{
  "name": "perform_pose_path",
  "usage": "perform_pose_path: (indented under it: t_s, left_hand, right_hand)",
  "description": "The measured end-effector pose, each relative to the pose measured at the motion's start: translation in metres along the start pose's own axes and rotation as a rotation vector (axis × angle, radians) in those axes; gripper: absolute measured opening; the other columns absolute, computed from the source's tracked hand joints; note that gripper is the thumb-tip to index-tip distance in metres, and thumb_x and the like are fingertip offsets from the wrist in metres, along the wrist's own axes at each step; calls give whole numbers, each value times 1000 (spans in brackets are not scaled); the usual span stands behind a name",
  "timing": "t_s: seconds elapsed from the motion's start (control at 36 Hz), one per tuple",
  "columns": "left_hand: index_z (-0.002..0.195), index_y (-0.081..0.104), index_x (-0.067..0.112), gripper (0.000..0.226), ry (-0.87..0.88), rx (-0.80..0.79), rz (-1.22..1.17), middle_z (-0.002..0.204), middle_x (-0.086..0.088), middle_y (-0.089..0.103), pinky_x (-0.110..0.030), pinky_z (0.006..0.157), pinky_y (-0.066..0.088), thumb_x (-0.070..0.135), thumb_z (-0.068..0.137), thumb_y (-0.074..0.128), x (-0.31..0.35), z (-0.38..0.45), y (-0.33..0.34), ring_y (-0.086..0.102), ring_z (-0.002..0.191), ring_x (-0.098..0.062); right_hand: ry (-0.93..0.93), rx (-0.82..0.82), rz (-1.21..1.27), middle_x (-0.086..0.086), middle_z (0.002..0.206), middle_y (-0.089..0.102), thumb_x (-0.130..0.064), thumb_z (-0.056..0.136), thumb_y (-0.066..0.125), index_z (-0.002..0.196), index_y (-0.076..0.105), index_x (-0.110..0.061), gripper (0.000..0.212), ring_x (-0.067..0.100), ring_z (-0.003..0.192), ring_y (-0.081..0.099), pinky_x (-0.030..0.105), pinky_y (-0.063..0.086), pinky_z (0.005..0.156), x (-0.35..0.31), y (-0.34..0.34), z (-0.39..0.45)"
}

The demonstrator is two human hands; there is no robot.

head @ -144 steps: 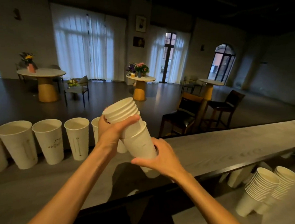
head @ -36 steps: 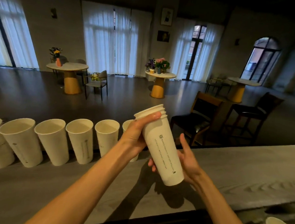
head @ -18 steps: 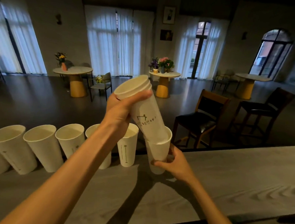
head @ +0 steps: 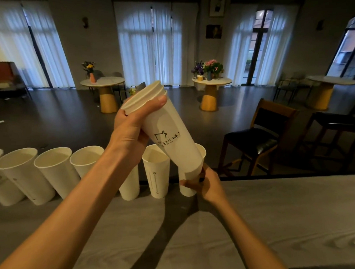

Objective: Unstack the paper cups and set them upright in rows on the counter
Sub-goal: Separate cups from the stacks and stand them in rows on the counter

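Nearest, the grey wood-grain surface [head: 270, 219] runs bare to the right of the two forearms, a broad open stretch reaching to its far edge. Over it, the left hand [head: 130, 132] has its grip wrapped around the top of a tilted stack of cups [head: 166, 131], thumb laid across the rims, the stack leaning down to the right. Its bottom end sits inside the mouth of a single cup [head: 188, 185], which the right hand [head: 206, 183] pinches low on the side; that cup stands at the far edge of the surface, closing a row. To its left, just beside it, is the next upright cup [head: 156, 172], then the row of cups [head: 55, 169] runs on leftward along the same far edge, rims close together, some hidden behind the left forearm. Past the edge the floor drops away: a dark wooden chair [head: 260, 136] stands close by on the right, round tables with flowers [head: 210, 83] farther off, curtained windows [head: 152, 41] behind.
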State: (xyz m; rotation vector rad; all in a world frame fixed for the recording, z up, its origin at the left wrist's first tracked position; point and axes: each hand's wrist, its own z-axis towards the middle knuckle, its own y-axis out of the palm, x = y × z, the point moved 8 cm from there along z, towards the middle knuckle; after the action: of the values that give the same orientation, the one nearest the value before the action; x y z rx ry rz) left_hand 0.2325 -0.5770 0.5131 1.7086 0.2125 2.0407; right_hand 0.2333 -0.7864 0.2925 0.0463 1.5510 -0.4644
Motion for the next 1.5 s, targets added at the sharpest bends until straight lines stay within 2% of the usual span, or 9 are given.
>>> perform_pose_path:
  t_s: [0.19,0.31,0.36,0.47,0.56,0.69,0.78,0.97,1.5]
  left_hand:
    - [127,61,20,67,-63,-87,10,97,-1,72,-35,76,61,34,64,80,-14,-16,37,70,91,-16]
    - [100,71,22,38,-155,-206,-50,84,0,76,-40,86,60,26,66,86,-31,-28,72,71,85,-16]
    - [99,70,21,37,-208,-251,-61,83,-1,77,-42,89,59,26,64,80,-45,-38,92,71,85,-18]
    - [112,69,16,54,-236,-318,17,94,-4,77,-34,75,63,27,62,88,-71,-53,128,72,87,-19]
    - [114,71,14,57,-214,-317,52,100,-8,76,-30,70,59,29,62,89,-81,-53,140,71,90,-21]
    - [114,74,17,59,-127,-323,161,106,-5,77,-32,77,59,32,61,92,-81,-49,142,73,99,-23]
    - [115,73,23,72,-49,-263,226,108,2,77,-36,84,60,41,49,95,-78,-45,134,72,103,-18]
    - [126,61,31,79,63,-95,162,120,1,70,-50,93,59,40,54,92,-29,-24,102,66,113,-20]
    - [125,66,22,61,194,-45,71,115,-1,71,-42,93,59,33,68,88,54,-23,31,68,110,-19]
  right_hand:
    - [52,-63,152,0,137,57,-18,61,96,150,35,-23,108,20,125,57,36,59,88,25,-26,-4]
    - [46,116,289,11,125,63,-1,91,66,140,46,-13,54,15,102,68,29,60,78,13,-96,-33]
    - [35,88,388,5,114,72,-19,102,52,125,60,-18,24,20,105,69,28,58,79,-6,-116,-52]
    - [26,-237,605,29,122,65,-73,89,39,126,69,-10,79,41,112,63,53,46,103,-46,-114,-92]
    - [-46,-333,566,26,109,69,-75,74,65,124,69,-10,81,34,94,68,41,56,83,-61,-117,-109]
    - [-54,-260,342,7,106,75,-76,57,78,125,58,-17,92,21,100,71,31,57,82,-54,-133,-115]
    - [-63,-237,198,-7,114,73,-51,49,93,123,57,-27,87,12,109,68,29,57,86,-54,-136,-110]
    - [-93,69,-236,-11,125,62,-32,55,97,128,53,-28,85,11,119,59,43,53,100,-17,-129,-69]
    - [50,235,-138,-3,128,63,-32,58,95,130,53,-26,84,22,121,59,51,54,97,24,-93,-20]
